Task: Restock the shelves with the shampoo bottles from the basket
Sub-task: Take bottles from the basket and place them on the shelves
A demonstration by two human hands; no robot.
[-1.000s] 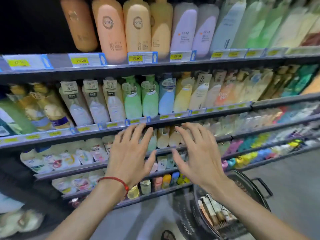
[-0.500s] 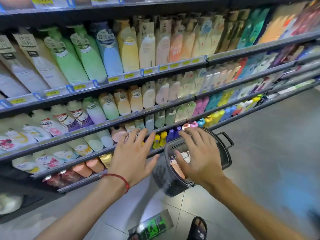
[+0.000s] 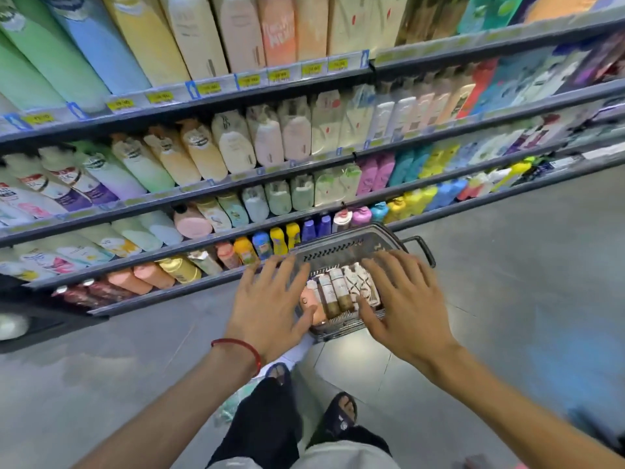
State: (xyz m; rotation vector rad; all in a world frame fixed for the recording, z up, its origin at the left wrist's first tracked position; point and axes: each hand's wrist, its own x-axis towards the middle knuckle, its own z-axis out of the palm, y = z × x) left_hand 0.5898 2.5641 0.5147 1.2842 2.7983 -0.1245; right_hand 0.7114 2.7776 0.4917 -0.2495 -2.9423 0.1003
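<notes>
Item: basket [image 3: 341,247]. Dark slatted plastic, standing on the floor [image 3: 507,265], handle [image 3: 426,248] folded out at its far right corner. Landmark for every entry below.

Item: shampoo bottles [image 3: 334,292]. Inside the basket, lying side by side: white-and-brown ones in the middle, a peach one at the left end, pale patterned ones at the right end. None lifted.

Item: left hand [image 3: 270,306]. Above the basket's left rim, fingers straight and spread, grip released, holding nothing. There is a red cord [image 3: 243,346] at the wrist.

Item: right hand [image 3: 409,299]. Above the basket's right half, fingers splayed, grip released. The thumb lies close over a patterned bottle, but I cannot tell whether it touches.

Item: shelves [image 3: 209,286]. Just beyond the basket, every row in view packed tight with bottles.

Item: sandalled feet [image 3: 341,414]. On the basket's near side, close to it.

Hazards, as I judge them from where I stand:
- The bottles lie wedged together, so pulling one out could drag a neighbour up and tip it over the rim onto the floor.
- Smooth plastic taken in a loose or one-sided grip may slip, and the feet beside the basket are in the drop path.
- Both hands reaching in at once may crowd each other.
- The shelves beyond the basket show little free room, so a bottle forced in could knock the front row down
</notes>
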